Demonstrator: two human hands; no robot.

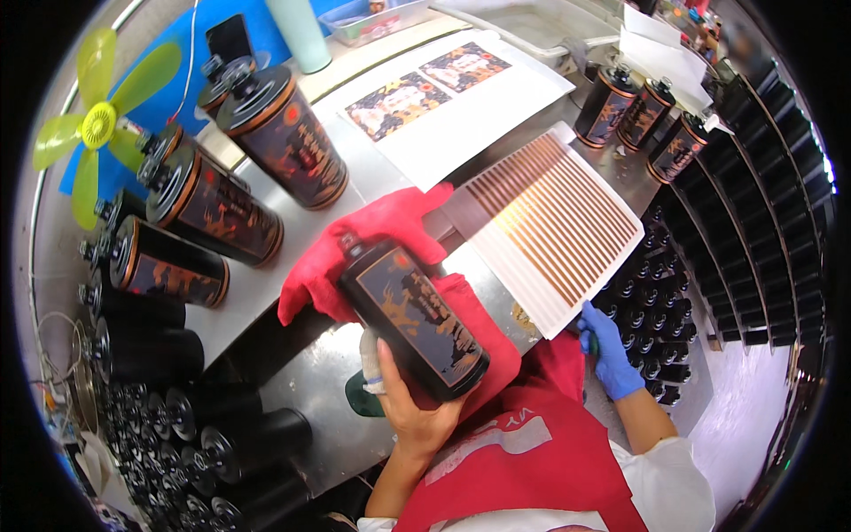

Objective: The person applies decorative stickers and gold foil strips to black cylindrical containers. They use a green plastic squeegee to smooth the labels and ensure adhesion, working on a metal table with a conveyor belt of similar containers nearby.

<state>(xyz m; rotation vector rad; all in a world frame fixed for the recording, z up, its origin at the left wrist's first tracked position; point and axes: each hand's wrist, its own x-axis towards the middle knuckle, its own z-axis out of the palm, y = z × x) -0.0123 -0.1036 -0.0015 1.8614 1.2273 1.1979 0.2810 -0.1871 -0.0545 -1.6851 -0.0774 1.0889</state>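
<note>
A black bottle (412, 319) with a dark, gold-bordered picture label lies tilted on red cloth (381, 226). My left hand (421, 417) cups its lower end, the thumb along the side; a whitish wrap (370, 362) shows beside the thumb. My right hand (613, 356), in a blue glove, is at the near corner of a white sheet (554, 230) of thin gold-brown strips. Its fingertips reach that corner, and whether they pinch it is unclear. A small dark green piece (593, 344) shows in its curled fingers. Beside my left hand lies a dark green object (362, 396).
Labelled bottles (284, 133) stand at the left, with many plain black bottles (257, 448) below them. A yellow-green fan (98, 124) is far left. Printed label sheets (461, 106) lie at the back. Three bottles (607, 106) stand back right; racks (736, 222) of black bottles line the right.
</note>
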